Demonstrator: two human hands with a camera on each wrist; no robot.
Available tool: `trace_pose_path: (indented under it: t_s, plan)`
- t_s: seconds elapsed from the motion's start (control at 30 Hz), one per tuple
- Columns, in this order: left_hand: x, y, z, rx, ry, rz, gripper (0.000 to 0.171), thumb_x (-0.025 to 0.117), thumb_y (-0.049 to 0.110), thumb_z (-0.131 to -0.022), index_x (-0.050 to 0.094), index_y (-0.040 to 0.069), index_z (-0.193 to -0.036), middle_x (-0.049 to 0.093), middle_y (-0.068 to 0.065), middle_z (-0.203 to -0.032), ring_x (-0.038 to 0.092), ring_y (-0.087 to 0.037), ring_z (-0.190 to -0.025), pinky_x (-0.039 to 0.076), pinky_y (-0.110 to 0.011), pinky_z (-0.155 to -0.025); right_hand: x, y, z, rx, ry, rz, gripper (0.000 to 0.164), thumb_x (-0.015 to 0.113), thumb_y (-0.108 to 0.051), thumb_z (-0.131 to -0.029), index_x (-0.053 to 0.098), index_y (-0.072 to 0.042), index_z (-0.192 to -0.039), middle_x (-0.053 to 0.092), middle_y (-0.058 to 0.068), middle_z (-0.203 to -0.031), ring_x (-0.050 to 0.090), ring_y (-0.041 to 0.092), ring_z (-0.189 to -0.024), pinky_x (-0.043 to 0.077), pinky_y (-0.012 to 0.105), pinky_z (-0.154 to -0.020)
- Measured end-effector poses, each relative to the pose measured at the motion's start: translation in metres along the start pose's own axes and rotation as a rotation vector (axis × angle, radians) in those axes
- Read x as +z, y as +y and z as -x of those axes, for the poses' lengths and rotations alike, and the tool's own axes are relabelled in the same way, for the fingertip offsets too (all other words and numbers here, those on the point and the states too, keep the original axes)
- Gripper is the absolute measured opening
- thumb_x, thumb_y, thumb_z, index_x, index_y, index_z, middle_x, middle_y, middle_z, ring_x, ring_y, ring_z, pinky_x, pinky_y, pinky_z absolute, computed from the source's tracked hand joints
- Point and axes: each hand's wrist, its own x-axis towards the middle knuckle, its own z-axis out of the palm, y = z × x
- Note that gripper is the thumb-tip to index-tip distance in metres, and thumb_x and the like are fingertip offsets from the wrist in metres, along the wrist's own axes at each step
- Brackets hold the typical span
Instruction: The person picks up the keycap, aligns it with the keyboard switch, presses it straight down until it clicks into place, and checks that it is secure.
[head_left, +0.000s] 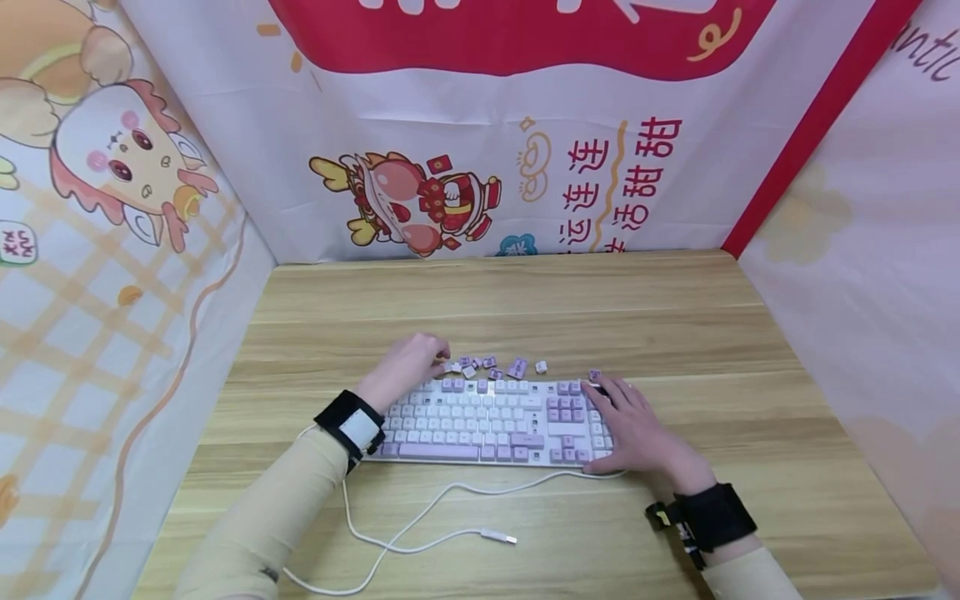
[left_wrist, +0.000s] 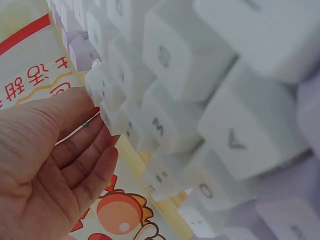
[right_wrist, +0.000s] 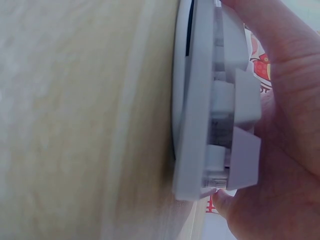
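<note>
A white and lilac keyboard [head_left: 457,423] lies on the wooden table, with several switches bare of keycaps. My left hand [head_left: 405,367] reaches over its back left edge, fingertips beside a row of loose keycaps [head_left: 490,362]. In the left wrist view the left hand [left_wrist: 55,165] has thumb and fingers bent toward each other. Their tips are partly hidden behind white keys [left_wrist: 165,120], so whether they pinch a keycap cannot be told. My right hand [head_left: 637,429] grips the keyboard's right end, thumb at the front edge and fingers toward the back.
A white cable [head_left: 442,496] loops across the table in front of the keyboard, its USB plug [head_left: 498,537] lying loose. Single keycaps [head_left: 542,367] lie further right behind the keyboard. Printed cloth [head_left: 420,108] hangs along the table's back and sides.
</note>
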Motion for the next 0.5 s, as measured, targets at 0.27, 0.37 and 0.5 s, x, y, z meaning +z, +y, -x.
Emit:
trace_pose_path:
  t_s: [0.27, 0.37, 0.5]
  plan:
    - [0.0022, 0.0011, -0.0028, -0.004, -0.012, -0.018, 0.019, 0.075, 0.013, -0.088, 0.074, 0.009, -0.106, 0.075, -0.008, -0.105, 0.07, -0.02, -0.091, 0.059, -0.034, -0.081, 0.0014, 0.0005, -0.0001, 0.005, 0.001, -0.003, 0.126, 0.082, -0.069, -0.062, 0.024, -0.011, -0.158, 0.023, 0.022, -0.163, 0.024, 0.047, -0.146, 0.023, 0.068, -0.117]
    - [0.0035, 0.0008, -0.0042, 0.002, -0.015, -0.022, 0.019, 0.076, 0.012, -0.087, 0.074, 0.008, -0.106, 0.075, -0.009, -0.104, 0.07, -0.021, -0.091, 0.059, -0.035, -0.082, 0.0013, 0.0, 0.0, 0.003, 0.009, 0.002, 0.126, 0.082, -0.069, -0.061, 0.025, -0.01, -0.157, 0.024, 0.022, -0.162, 0.025, 0.047, -0.146, 0.023, 0.068, -0.117]
    - [0.0051, 0.0006, -0.0058, 0.015, -0.01, -0.035, 0.019, 0.077, 0.011, -0.085, 0.074, 0.008, -0.104, 0.075, -0.009, -0.102, 0.071, -0.022, -0.091, 0.059, -0.035, -0.082, 0.001, -0.0004, 0.0002, 0.005, 0.011, -0.001, 0.126, 0.082, -0.069, -0.061, 0.025, -0.01, -0.157, 0.024, 0.023, -0.162, 0.025, 0.047, -0.146, 0.023, 0.069, -0.117]
